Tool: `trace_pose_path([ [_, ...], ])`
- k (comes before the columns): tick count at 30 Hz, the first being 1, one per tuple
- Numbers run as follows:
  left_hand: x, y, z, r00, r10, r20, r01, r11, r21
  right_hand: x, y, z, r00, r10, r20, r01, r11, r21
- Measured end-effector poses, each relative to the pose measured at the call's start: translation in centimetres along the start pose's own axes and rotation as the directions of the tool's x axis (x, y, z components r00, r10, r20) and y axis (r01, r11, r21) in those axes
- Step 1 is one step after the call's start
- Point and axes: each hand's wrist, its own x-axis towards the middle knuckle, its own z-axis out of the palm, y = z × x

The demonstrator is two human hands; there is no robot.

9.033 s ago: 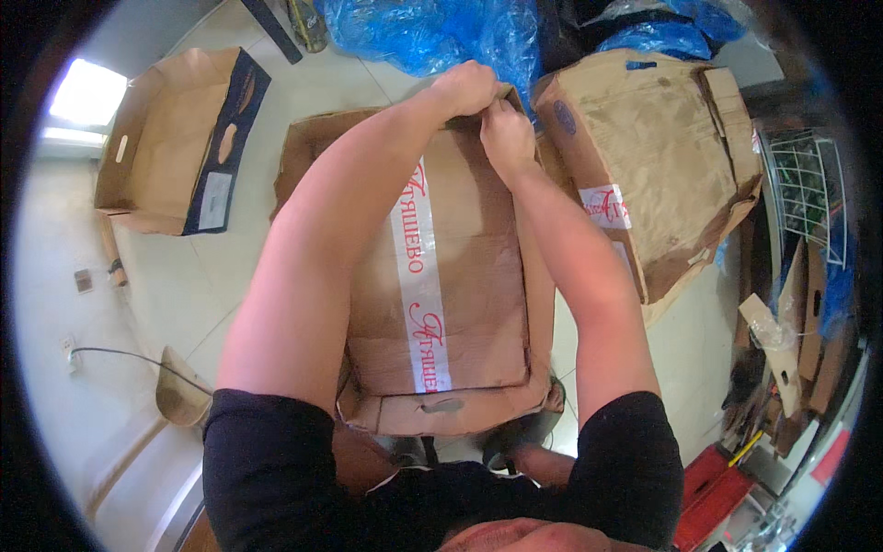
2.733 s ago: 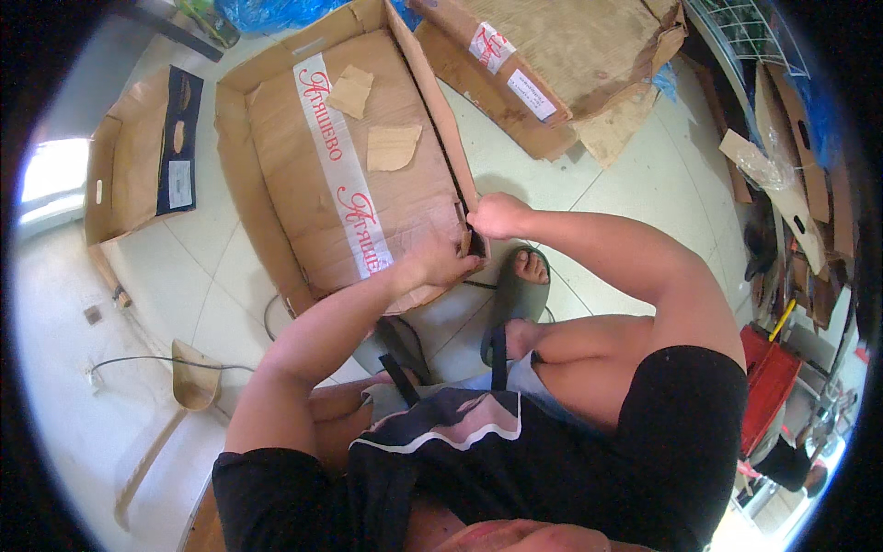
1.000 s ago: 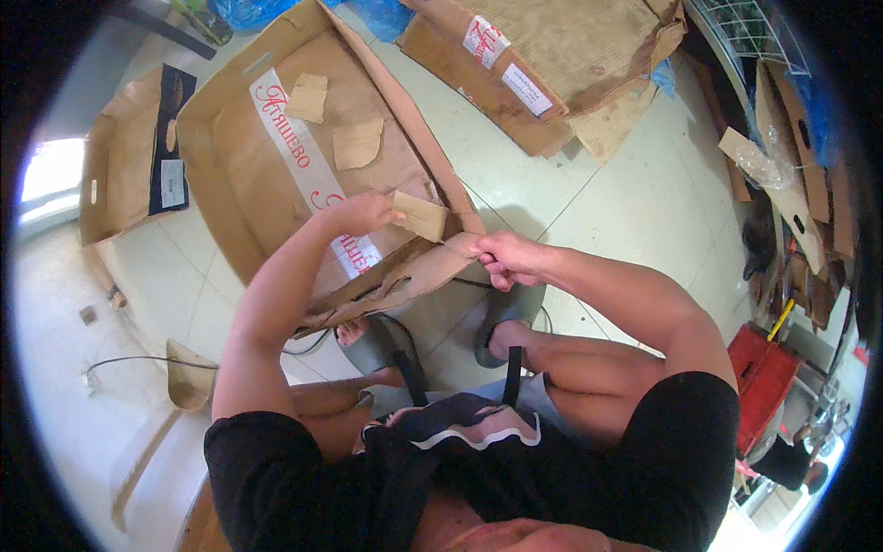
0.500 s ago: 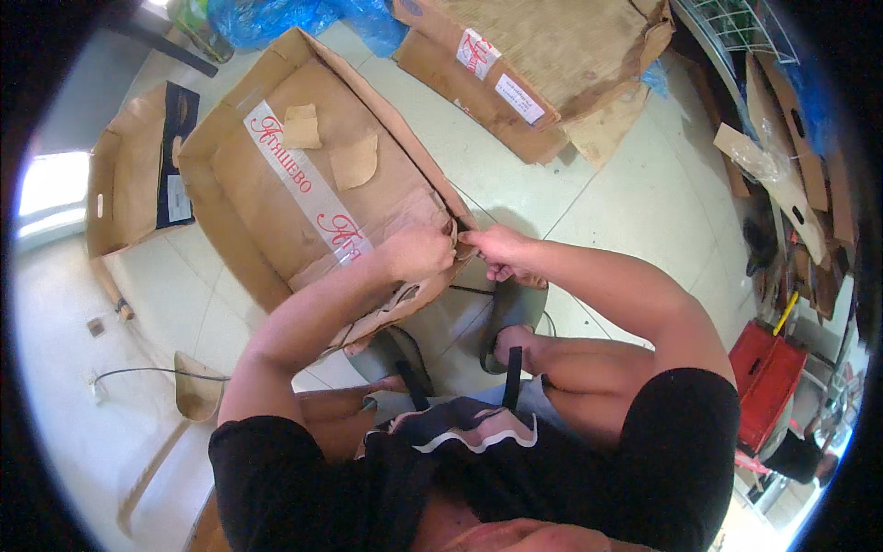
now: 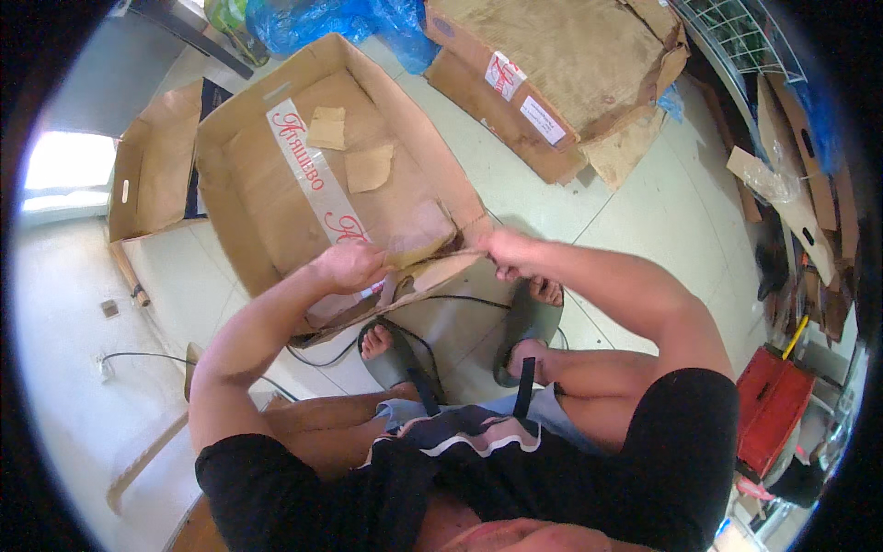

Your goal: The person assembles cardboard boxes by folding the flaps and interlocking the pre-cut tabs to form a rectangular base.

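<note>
A large, shallow cardboard box (image 5: 276,198) lies in front of me, its inside upward. A strip of clear tape with red lettering (image 5: 313,175) runs across its bottom, beside two loose torn cardboard pieces (image 5: 370,168). Along the near side, the wall is bent and torn into a flap (image 5: 441,272). My left hand (image 5: 352,267) is closed in a fist at the left part of this torn flap; its fingertips are partly hidden. At the near right corner of the box, my right hand (image 5: 512,252) pinches the cardboard edge.
Another cardboard box (image 5: 152,175) stands at the left. Flattened cardboard (image 5: 552,55) and blue plastic film (image 5: 303,26) lie at the back. A red metal box (image 5: 773,405) and stacked cardboard (image 5: 791,202) are at the right. A black cable (image 5: 317,362) crosses the floor by my feet.
My left hand has moved left, away from my right hand, along the near side. The torn flap between them has opened out. My right hand keeps its grip at the corner.
</note>
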Motion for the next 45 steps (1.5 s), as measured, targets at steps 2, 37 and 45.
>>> trace_pose_path([
  [2,0.0,0.1,-3.1,0.998,0.032,0.056,-0.036,0.997,0.069,-0.6,-2.4,-2.4,0.997,0.029,0.069,-0.026,0.999,-0.041],
  [37,13.8,-4.1,2.0,0.822,-0.364,-0.437,-0.066,0.701,-0.71,8.0,1.5,-1.3,0.833,0.274,0.481,0.53,-0.142,-0.836],
  [45,11.2,-0.3,2.4,0.821,-0.232,-0.521,0.295,0.955,0.04,-5.1,-16.7,-6.6,0.417,-0.769,0.485,0.841,0.123,-0.527],
])
